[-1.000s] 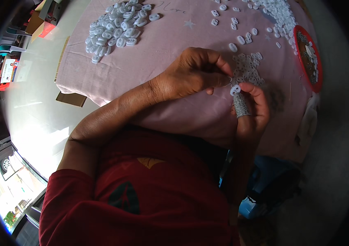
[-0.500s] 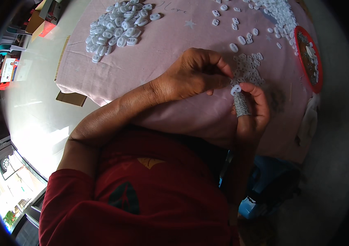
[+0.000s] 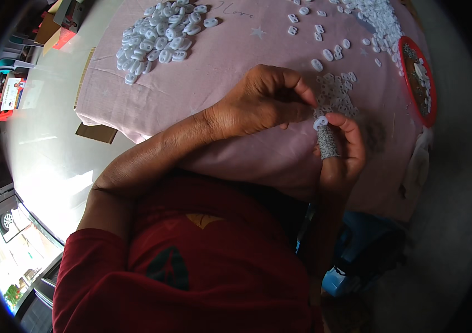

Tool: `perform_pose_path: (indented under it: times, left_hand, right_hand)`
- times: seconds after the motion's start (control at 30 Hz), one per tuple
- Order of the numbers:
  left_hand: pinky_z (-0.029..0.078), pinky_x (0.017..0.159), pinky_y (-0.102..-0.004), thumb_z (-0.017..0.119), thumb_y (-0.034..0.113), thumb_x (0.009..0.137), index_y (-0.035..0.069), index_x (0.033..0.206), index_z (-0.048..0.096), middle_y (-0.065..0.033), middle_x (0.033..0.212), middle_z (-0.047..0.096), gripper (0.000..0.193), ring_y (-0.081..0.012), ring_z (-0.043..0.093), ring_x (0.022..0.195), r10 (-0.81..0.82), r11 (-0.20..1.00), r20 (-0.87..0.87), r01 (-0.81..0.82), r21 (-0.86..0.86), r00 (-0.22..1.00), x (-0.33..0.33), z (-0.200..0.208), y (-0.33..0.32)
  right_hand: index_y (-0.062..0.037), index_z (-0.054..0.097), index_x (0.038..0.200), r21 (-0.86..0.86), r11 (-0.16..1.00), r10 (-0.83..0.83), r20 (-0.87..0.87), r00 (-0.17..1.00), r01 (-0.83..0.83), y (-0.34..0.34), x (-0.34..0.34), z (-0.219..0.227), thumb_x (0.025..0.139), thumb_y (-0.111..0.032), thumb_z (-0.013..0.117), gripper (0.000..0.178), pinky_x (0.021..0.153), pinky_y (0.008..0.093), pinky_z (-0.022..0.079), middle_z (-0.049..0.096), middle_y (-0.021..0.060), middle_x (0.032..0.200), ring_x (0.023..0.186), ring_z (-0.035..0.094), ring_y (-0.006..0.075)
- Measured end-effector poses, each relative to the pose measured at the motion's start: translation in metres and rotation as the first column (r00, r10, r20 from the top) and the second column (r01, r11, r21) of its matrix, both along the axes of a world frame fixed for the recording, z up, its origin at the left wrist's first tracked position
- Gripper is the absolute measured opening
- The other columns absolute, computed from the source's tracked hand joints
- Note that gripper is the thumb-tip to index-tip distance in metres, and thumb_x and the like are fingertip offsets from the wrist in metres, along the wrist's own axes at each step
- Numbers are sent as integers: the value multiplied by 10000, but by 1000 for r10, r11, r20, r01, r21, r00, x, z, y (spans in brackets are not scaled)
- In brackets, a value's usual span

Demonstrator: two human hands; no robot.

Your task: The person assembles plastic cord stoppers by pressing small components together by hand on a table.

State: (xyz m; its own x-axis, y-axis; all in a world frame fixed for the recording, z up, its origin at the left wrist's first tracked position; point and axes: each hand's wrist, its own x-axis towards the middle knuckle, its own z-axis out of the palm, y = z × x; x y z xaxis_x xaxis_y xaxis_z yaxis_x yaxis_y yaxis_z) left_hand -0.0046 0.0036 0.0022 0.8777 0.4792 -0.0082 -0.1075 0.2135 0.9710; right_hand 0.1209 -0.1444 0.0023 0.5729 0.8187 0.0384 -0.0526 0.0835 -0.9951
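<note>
Between the thumb and fingers of my right hand (image 3: 353, 145) sits a small white oval plastic piece (image 3: 320, 122) with holes in it. A grey speckled sleeve (image 3: 328, 143) wraps one finger of that hand, just below the piece. My left hand (image 3: 266, 102) is close by on the left, thumb and index finger closed together near the white piece. Whatever is between those fingertips is too small to make out. Just beyond both hands, a cluster of small translucent pieces (image 3: 337, 91) lies on the pink cloth.
A heap of white oval pieces (image 3: 161, 33) lies far left on the pink tablecloth (image 3: 219, 72). More white pieces (image 3: 377, 22) spread at the far right. By the right edge stands a red-rimmed tray (image 3: 434, 102) holding white and greyish bits.
Both hands keep nearly the same pose around the white piece. The whole view has shifted very slightly.
</note>
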Motion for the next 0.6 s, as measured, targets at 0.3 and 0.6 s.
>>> perform_pose_path:
  times: [0.3,0.6]
  left_hand:
    - [459,608,-191,641,-10,857,-17,990,627,-24,829,630,133,-50,557,713,-33,999,-29,32,-32,999,-2,2,1]
    - [469,643,-197,630,-20,863,-21,996,622,-28,835,626,133,-60,565,732,-25,1000,12,25,-15,1000,-1,-1,0]
  right_hand:
    - [-7,588,1076,35,998,-60,169,984,55,3,-4,-5,854,6,534,230,614,185,398,610,37,973,713,495,54]
    - [52,562,1081,80,995,-74,114,991,65,4,-7,-3,824,105,526,265,878,249,442,601,88,1013,939,571,134]
